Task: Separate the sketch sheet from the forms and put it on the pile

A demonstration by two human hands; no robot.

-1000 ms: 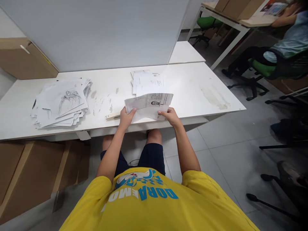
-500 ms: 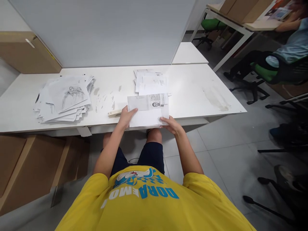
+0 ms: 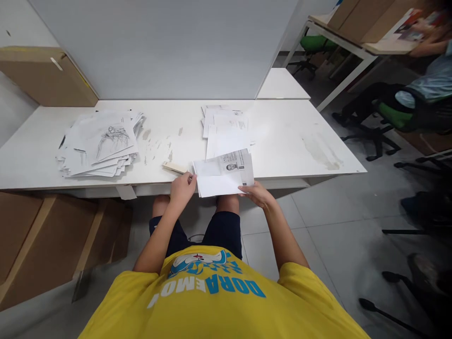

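Observation:
My right hand (image 3: 259,193) grips the lower right corner of a few sheets of paper (image 3: 219,181), thumb on top and fingers beneath. The top sheet has a grey printed band with a small portrait photo. At the left edge of these sheets, my left hand (image 3: 182,190) is closed with thumb and fingertips pinched together. The sheets are tilted over the front edge of the white table. A slim beige bar-shaped object (image 3: 173,167) lies just beyond my left hand. Behind the held sheets is a loose stack of papers (image 3: 228,134).
A large messy paper pile (image 3: 100,146), topped by a dark sketch, lies on the left of the table (image 3: 282,141). A cardboard box (image 3: 49,77) stands behind it against a grey partition (image 3: 162,47). At the right, a person sits on an office chair (image 3: 399,113) by another desk.
The held sheets have come closer to me and tilted, showing more of the stack behind. My left hand has shifted from a thumb-on-top grip to a pinch at the left edge.

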